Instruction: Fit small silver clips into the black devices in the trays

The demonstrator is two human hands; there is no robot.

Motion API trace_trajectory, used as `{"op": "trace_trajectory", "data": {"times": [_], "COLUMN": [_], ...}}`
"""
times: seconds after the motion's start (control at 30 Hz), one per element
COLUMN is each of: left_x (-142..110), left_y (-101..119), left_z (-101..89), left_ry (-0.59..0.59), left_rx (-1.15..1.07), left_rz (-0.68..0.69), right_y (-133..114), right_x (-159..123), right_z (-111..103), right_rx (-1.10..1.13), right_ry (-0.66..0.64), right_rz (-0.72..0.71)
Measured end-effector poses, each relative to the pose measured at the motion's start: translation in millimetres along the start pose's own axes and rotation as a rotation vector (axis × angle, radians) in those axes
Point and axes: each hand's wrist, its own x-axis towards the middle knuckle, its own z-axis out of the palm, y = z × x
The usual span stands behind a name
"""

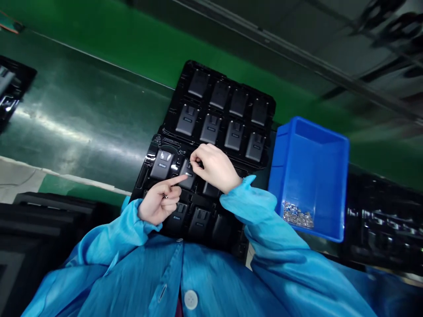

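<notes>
Green bench (99,114) under everything; your widest open room is the bare stretch left of the trays, out to the dark corner of another tray (23,83). Two black trays in front of you, far (174,103) and near (144,174), edges meeting; the near one runs back almost to your blue smock (145,281). Tight on the right: one blue bin (313,171) stands just beside the trays, most of its floor bare.

Grey units (210,128): eight in the far tray, two rows of four. At least five in the near tray; the rest lies under your right arm or too dark to count.

Your right hand (216,166): thumb and forefinger pinched together over the near tray; whether they grip anything, cannot tell. Your left hand (159,200): forefinger straight, its tip at the second unit from the left (189,182) in the near tray's farther row; other fingers curled round small metal bits (165,196).

Smallest: a heap of shiny metal pieces (298,216), uncounted, at the bin's near end.
</notes>
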Motion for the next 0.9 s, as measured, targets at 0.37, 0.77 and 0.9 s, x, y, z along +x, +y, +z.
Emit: {"op": "trace_trajectory", "data": {"times": [0.37, 0.77, 0.9], "left_x": [7.6, 9.5, 9.2], "left_y": [-9.6, -11.9, -12.1], "left_z": [-8.1, -9.2, -8.5], "left_ry": [-0.009, 0.012, 0.028], "left_rx": [-0.057, -0.096, -0.100], "left_rz": [-0.013, 0.011, 0.019], "right_y": [-3.1, -5.0, -1.5], "right_x": [25.3, 4.2, -12.6], "right_z": [8.9, 17.2, 20.8], "right_rx": [-0.350, -0.448, -0.378], "right_ry": [-0.166, -0.088, -0.057], "right_rz": [-0.087, -0.140, -0.129]}}
